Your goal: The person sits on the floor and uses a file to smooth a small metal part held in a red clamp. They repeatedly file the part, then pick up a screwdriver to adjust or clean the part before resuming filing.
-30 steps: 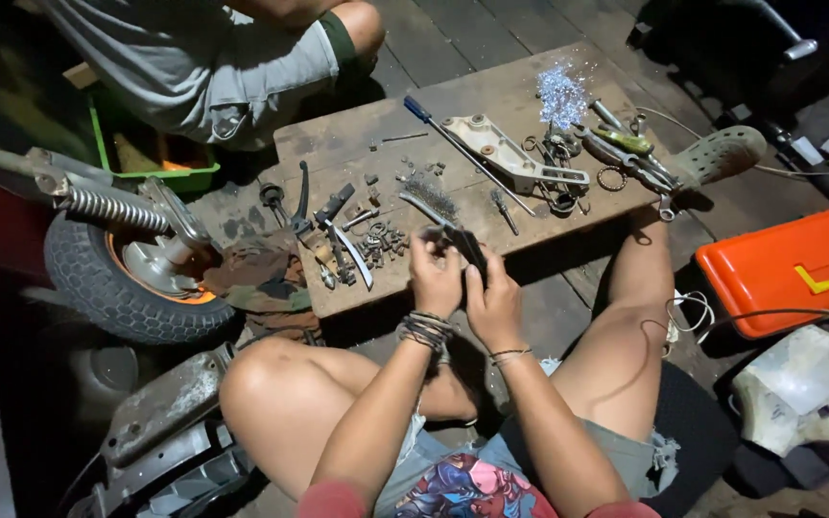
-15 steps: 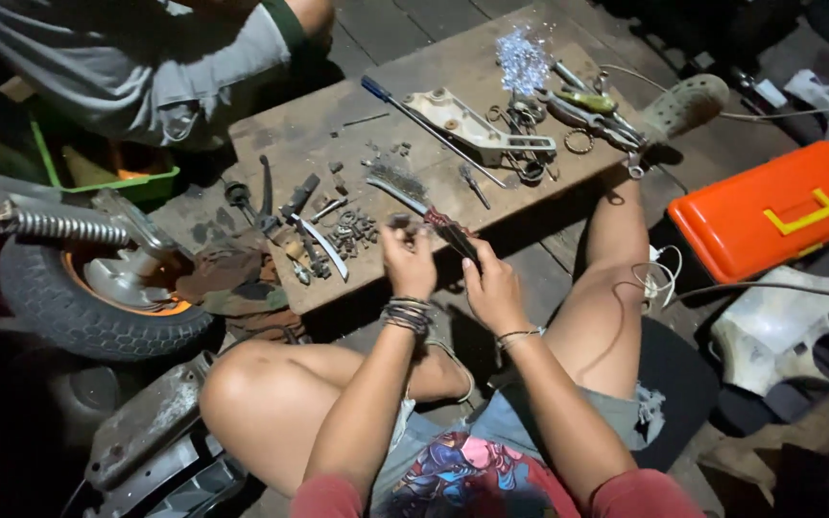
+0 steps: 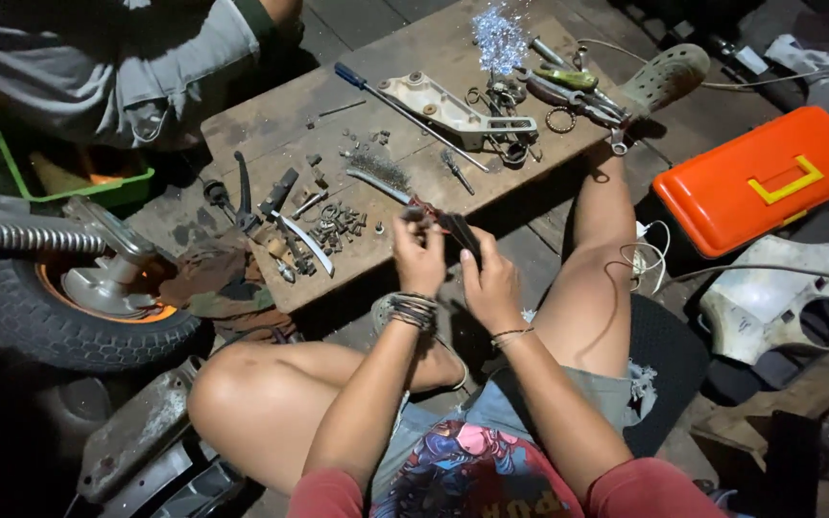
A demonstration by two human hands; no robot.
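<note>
I sit with my knees apart at a low wooden board [image 3: 271,134] strewn with small parts. My left hand [image 3: 420,255] and my right hand [image 3: 489,283] are raised side by side at the board's near edge. Together they grip a dark handled tool [image 3: 458,230], likely pliers, with its handles running up from my right fingers. What the tool's tip holds is too small to tell. A wire brush [image 3: 381,178] lies just beyond my left hand. A heap of small nuts and bolts [image 3: 338,223] sits to its left.
Another person sits at the board's far left. A tyre with a shock spring [image 3: 69,297] lies left. On the board lie a long screwdriver [image 3: 390,101], a pale metal bracket [image 3: 443,104] and more tools. An orange toolbox [image 3: 760,177] and a white plastic cover [image 3: 779,302] are right.
The view has swung so the board and toolbox sit a little differently in frame. My hands stay together on the dark tool, with the fingers shifting slightly.
</note>
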